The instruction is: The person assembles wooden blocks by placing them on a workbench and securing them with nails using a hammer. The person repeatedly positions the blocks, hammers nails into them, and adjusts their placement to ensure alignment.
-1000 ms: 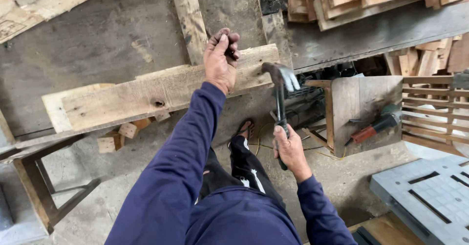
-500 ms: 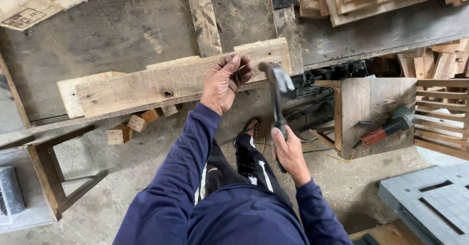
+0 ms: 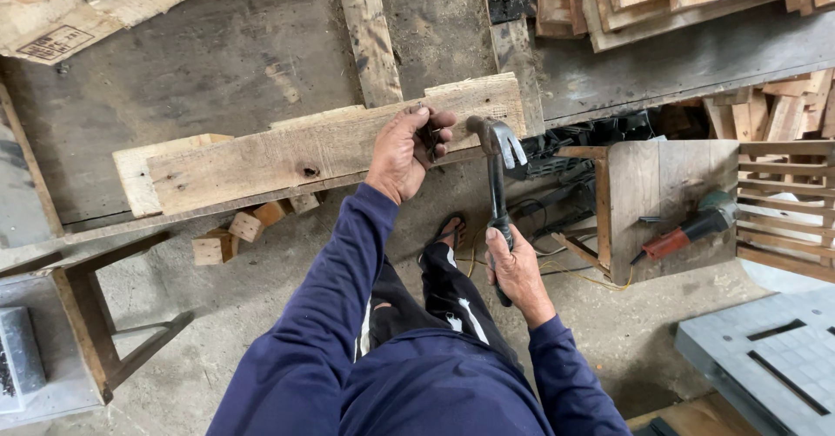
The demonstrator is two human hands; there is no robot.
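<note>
Workbench: left hand pins plank; right hand clenches hammer.

Hammer handle end hidden inside right hand.

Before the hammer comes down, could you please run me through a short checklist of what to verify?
1. Right hand grips the claw hammer by its handle: ok.
2. Left hand steadies the wooden plank: ok.
3. Left fingers clear of the strike spot: not ok, they sit beside the hammer head.
4. Nail upright under the fingers: cannot tell, too small.
5. Plank supported on the workbench: ok.
6. Sandalled foot below the bench edge: not ok, exposed.
</note>
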